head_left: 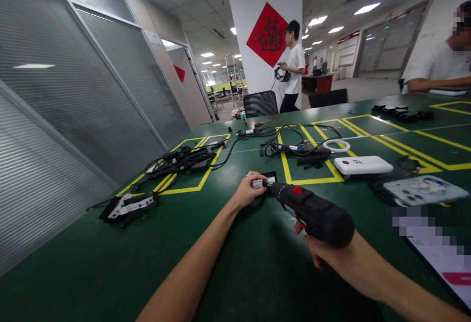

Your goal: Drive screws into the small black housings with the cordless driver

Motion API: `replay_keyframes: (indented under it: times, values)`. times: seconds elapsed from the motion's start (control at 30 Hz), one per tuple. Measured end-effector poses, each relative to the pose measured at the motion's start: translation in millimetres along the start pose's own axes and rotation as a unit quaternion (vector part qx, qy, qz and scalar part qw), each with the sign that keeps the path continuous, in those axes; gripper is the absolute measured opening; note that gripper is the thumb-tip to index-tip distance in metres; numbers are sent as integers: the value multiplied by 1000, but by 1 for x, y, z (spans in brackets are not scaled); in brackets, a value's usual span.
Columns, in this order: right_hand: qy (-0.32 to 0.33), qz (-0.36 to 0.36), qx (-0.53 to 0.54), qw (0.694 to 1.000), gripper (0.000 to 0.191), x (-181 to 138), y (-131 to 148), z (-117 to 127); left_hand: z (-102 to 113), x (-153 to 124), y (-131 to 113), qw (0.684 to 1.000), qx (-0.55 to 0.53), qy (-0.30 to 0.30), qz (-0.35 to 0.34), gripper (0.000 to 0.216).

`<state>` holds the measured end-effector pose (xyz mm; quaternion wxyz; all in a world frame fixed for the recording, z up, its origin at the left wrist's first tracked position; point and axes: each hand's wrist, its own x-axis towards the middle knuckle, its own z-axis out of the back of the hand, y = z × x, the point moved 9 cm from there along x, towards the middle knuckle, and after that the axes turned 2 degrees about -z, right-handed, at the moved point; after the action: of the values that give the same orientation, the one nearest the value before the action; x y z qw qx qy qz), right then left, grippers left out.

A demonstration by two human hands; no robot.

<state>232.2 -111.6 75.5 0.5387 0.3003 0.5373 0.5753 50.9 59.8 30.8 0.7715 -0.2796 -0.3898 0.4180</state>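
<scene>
My right hand [318, 251] is wrapped round the grip of a black cordless drill [312, 209] with red accents. The drill points forward and left, and its tip reaches a small black part with a white-silvery piece [271, 180] on the green table [176, 248]. My left hand [249, 190] is closed on this part from the left, fingers curled over it. The drill body hides some of the part, so I cannot make out its full shape or whether the bit touches a screw.
Left lie a cable bundle [187, 160] and a black-and-white part [128, 207]. More cables [290, 148], a white power bank [362, 165] and a phone [425, 189] lie right. Black pieces [401, 112] sit farther back. One person [294, 67] stands beyond the table; another [434, 67] is at right.
</scene>
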Motion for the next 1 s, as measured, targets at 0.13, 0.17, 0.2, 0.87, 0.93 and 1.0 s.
replay_keyframes:
  times: [0.13, 0.17, 0.2, 0.87, 0.93, 1.0]
  values:
    - [0, -2, 5, 1000, 42, 1, -1, 0, 1, 0, -2, 1000, 5, -9, -15, 28]
    - [1, -4, 5, 1000, 40, 1, -2, 0, 1, 0, -3, 1000, 6, -10, -14, 27]
    - [4, -3, 4, 1000, 36, 2, -3, -1, 1, 0, -2, 1000, 6, -10, -12, 26]
    - [15, 16, 24, 999, 34, 0, -3, -3, 2, 1, -5, 1000, -1, 0, 7, 24]
    - [18, 24, 32, 999, 47, -1, 0, -3, 2, 1, -5, 1000, -1, 4, 6, 24]
    - [19, 25, 34, 999, 55, -1, 3, -3, 2, 2, -5, 1000, -2, 2, 3, 24]
